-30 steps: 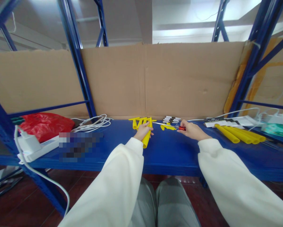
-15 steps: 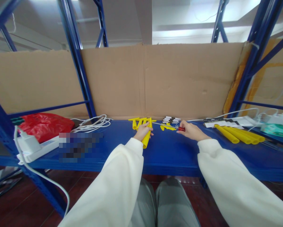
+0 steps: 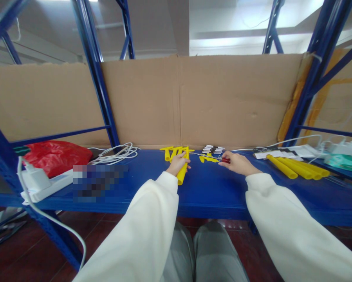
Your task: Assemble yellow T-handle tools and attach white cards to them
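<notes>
My left hand [image 3: 178, 163] is closed around a yellow tube [image 3: 181, 177] with a small yellow crosspiece at its far end. In my right hand [image 3: 236, 163] is a screwdriver [image 3: 226, 160] with a red handle, its thin shaft pointing left to the far end of the tube. Behind my left hand stand or lie more yellow T-shaped pieces [image 3: 167, 153]. Small yellow parts [image 3: 208, 158] lie under and beside the shaft, and a group of black-and-white pieces [image 3: 213, 149] rests behind them.
Several yellow tubes [image 3: 287, 168] lie on the blue shelf [image 3: 211, 192] at the right, beside white packs and a green packet [image 3: 344, 161]. A red bag [image 3: 56, 154], a white power strip [image 3: 56, 182] and coiled white cable [image 3: 117, 154] are at the left. Cardboard [image 3: 228, 102] stands behind.
My right hand has shifted very slightly and its fingers sit a little differently on the red handle. My left hand and the tube look unchanged.
</notes>
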A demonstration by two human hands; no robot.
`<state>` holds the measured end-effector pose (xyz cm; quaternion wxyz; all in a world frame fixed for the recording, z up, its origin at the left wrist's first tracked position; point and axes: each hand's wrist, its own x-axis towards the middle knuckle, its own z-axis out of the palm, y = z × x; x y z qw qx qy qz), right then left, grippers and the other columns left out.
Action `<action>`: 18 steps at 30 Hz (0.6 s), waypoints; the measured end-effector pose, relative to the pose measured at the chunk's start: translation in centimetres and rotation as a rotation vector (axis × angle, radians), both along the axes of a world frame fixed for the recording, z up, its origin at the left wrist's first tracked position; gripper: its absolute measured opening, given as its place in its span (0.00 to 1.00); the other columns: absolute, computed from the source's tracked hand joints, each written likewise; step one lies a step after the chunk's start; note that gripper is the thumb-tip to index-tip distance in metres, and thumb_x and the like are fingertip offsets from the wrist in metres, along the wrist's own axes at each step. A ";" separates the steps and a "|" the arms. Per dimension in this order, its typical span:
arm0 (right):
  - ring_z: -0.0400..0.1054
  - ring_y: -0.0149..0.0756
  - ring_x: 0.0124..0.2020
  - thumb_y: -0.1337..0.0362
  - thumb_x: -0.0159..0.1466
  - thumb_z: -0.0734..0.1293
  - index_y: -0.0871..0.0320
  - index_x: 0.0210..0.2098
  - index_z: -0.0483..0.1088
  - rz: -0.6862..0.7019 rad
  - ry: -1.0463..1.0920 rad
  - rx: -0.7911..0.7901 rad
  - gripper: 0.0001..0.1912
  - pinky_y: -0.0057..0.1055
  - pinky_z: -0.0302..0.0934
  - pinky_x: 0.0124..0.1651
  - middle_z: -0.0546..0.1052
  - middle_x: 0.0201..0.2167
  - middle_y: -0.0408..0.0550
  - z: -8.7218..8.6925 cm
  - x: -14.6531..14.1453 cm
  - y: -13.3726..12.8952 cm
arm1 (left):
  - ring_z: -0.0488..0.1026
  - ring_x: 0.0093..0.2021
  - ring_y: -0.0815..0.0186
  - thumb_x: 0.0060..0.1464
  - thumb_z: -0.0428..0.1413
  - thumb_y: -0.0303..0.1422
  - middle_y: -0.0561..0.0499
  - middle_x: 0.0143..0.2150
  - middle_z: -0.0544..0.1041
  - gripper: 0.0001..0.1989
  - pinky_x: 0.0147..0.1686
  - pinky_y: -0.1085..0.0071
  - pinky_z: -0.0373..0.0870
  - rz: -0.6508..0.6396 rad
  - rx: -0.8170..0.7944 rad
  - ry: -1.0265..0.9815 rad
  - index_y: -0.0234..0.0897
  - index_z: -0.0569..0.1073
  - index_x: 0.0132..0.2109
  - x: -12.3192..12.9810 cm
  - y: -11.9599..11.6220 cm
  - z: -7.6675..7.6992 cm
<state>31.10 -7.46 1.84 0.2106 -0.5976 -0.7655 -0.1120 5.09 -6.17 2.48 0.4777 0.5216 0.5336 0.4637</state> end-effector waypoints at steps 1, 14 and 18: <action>0.76 0.41 0.34 0.54 0.64 0.68 0.52 0.41 0.72 -0.017 0.005 0.003 0.11 0.29 0.60 0.32 0.82 0.35 0.48 0.0 0.0 0.0 | 0.71 0.18 0.74 0.55 0.56 0.18 0.41 0.44 0.81 0.37 0.16 0.79 0.65 0.002 0.000 0.001 0.33 0.62 0.71 0.0 -0.1 0.0; 0.77 0.44 0.39 0.57 0.69 0.60 0.53 0.41 0.75 -0.010 -0.001 -0.055 0.13 0.32 0.63 0.38 0.83 0.37 0.52 0.2 -0.3 -0.4 | 0.72 0.20 0.73 0.53 0.58 0.18 0.44 0.40 0.81 0.38 0.16 0.80 0.66 -0.012 -0.008 -0.003 0.35 0.62 0.71 -0.1 0.2 -0.1; 0.76 0.42 0.35 0.57 0.64 0.66 0.53 0.42 0.71 0.005 0.064 -0.034 0.09 0.31 0.61 0.34 0.82 0.35 0.49 -0.1 0.1 0.0 | 0.73 0.20 0.72 0.53 0.60 0.20 0.44 0.38 0.81 0.38 0.17 0.79 0.67 -0.015 -0.007 -0.005 0.35 0.64 0.70 -0.2 0.4 -0.2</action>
